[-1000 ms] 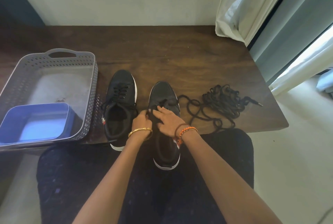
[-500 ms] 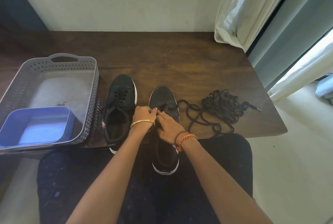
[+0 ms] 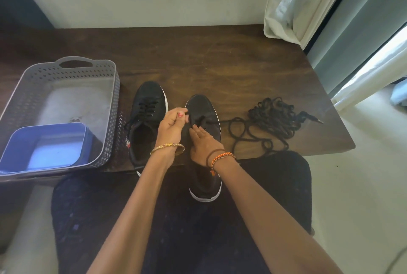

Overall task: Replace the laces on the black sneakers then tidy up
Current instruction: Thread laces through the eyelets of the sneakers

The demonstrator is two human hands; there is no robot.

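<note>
Two black sneakers sit side by side on the dark wood surface (image 3: 220, 64), toes pointing away from the person. Left sneaker (image 3: 147, 124) is laced, lying near the surface's near edge, just beside a grey perforated basket (image 3: 66, 68). Right sneaker (image 3: 203, 141) hangs heel-first off the near edge over the person's lap, white sole rim visible at the heel. Left hand (image 3: 170, 130) is over the gap between the shoes, thumb and forefinger pinching a black lace end at the right sneaker's eyelet area; fingers curled, pink nail polish showing, gold bangle on the wrist. Right hand (image 3: 203, 143) rests on the right sneaker's tongue area, fingers pressed flat and close together near the eyelets; cannot tell if it grips any lace. Brown hair tie and orange braided band on that wrist. A black lace (image 3: 233, 122) runs from the right sneaker's eyelets out to the right across the surface into a loose tangled pile of black laces (image 3: 275, 119), with one aglet tip sticking out toward the surface's right edge. Blue plastic container (image 3: 44, 148) sits inside the basket at its near end. White curtain (image 3: 293, 2) hangs over the far right corner of the surface. Person's dark trousers fill the lower view.
</note>
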